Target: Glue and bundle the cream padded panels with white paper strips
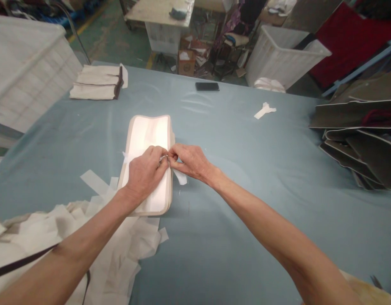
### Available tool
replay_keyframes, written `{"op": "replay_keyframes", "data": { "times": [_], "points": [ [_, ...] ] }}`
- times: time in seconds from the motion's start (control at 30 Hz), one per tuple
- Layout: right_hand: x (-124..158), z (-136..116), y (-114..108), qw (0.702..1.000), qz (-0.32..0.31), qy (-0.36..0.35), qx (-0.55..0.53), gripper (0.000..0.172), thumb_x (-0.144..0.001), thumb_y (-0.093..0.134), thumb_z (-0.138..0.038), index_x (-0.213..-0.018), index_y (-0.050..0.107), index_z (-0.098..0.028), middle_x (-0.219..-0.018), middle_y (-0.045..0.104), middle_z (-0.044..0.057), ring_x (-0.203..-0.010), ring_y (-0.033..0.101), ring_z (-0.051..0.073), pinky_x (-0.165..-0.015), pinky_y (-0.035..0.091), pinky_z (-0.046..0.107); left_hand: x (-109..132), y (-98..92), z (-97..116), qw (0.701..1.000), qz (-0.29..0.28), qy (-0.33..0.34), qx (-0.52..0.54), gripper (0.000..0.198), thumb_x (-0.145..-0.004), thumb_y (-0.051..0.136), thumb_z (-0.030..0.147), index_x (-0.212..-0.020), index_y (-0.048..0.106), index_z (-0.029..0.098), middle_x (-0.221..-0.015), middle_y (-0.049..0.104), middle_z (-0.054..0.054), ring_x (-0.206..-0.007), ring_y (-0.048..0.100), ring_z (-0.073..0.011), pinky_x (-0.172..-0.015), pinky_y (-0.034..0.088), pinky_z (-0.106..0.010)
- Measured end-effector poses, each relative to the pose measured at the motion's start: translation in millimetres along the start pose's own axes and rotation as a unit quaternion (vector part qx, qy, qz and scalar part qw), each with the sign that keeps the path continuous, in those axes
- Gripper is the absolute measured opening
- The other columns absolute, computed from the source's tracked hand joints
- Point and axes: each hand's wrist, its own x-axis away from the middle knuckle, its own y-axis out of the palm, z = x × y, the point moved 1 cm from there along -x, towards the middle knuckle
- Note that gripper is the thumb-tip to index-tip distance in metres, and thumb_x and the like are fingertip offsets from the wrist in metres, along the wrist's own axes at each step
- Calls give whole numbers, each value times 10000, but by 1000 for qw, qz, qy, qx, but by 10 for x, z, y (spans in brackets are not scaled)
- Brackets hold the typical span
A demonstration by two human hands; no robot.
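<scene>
A stack of cream-coloured, round-cornered panels [151,131] lies lengthwise on the blue-green tabletop, left of centre. Over its right edge both hands meet with fingertips pinched. My left hand [147,167] rests across the top panel, thumb and forefinger closed on a thin white strip. Just beside it, my right hand [189,160] is pinched at the same edge; the fingers mostly hide what is between them. A white strip end [181,177] hangs out below the right hand. To the left, a heap of off-white fabric pieces [119,254] lies partly under my left forearm.
Folded cream cloth pieces [95,82] lie at the table's far left corner. A black phone [207,86] sits near the far edge, with a white scrap [265,110] to its right. Dark stacked panels [367,144] occupy the right side. White bins [281,59] stand beyond the table.
</scene>
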Motion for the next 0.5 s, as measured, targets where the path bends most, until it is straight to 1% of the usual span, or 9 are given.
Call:
{"op": "replay_keyframes", "data": {
  "times": [0.07, 0.1, 0.17, 0.23, 0.27, 0.33, 0.4, 0.5],
  "points": [
    [7, 15, -38, 1000, 19, 5, -20, 126, -976, 549, -243, -987, 663, -190, -978, 734, 47, -868, 625, 173, -740, 370, 279, 3, 6, 14, 1000, -1, -2, -18, 292, -1014, 373, 337, -1098, 611, 189, -1073, 704, -113, -1005, 685, -297, -737, 432, -390],
    [6, 24, -57, 999, 34, 18, -32, 138, -965, 553, -241, -1032, 664, -192, -975, 731, 39, -843, 621, 171, -744, 379, 279, 2, 9, 20, 1000, -3, -3, -25, 299, -1021, 361, 335, -1102, 607, 186, -1076, 701, -117, -1000, 686, -299, -731, 433, -391],
    [-15, 38, -80, 995, 57, 43, -68, 260, -942, 531, -209, -1175, 645, -194, -981, 734, 19, -779, 612, 164, -754, 406, 278, -2, 20, 24, 999, -7, -5, -37, 297, -1024, 355, 331, -1111, 598, 186, -1081, 701, -120, -995, 687, -302, -724, 440, -392],
    [-61, 43, -71, 992, 52, 41, -110, 370, -941, 481, -177, -1287, 609, -198, -1044, 751, 11, -774, 624, 163, -787, 436, 279, -6, 36, 16, 999, -4, -6, -45, 279, -1014, 368, 326, -1108, 593, 190, -1085, 708, -122, -1004, 688, -308, -732, 454, -392],
    [-88, 43, -56, 991, 42, 29, -125, 376, -954, 461, -178, -1298, 611, -204, -1093, 756, 13, -813, 640, 167, -816, 448, 282, -8, 44, 9, 999, 0, -7, -47, 269, -1006, 378, 325, -1106, 591, 193, -1084, 713, -123, -1011, 690, -312, -740, 463, -393],
    [-135, 46, -21, 991, 30, 8, -133, 324, -989, 446, -205, -1241, 650, -216, -1147, 756, 16, -913, 661, 179, -865, 455, 291, -14, 56, -11, 999, 7, -7, -45, 253, -990, 399, 327, -1099, 588, 200, -1085, 724, -122, -1027, 694, -320, -763, 477, -396],
    [-158, 56, 8, 991, 28, -1, -130, 285, -1018, 439, -231, -1166, 682, -220, -1126, 756, 17, -972, 664, 186, -882, 453, 298, -25, 54, -33, 999, 9, -7, -30, 234, -972, 421, 335, -1085, 584, 210, -1083, 734, -112, -1031, 701, -320, -781, 482, -396],
    [-149, 83, 29, 990, 26, -12, -138, 271, -1026, 444, -220, -1141, 690, -219, -1132, 751, 18, -1014, 660, 181, -888, 450, 295, -50, 20, -67, 1000, -2, -8, -4, 176, -928, 473, 332, -1032, 576, 234, -1032, 739, -79, -989, 711, -308, -792, 474, -389]
  ]
}}
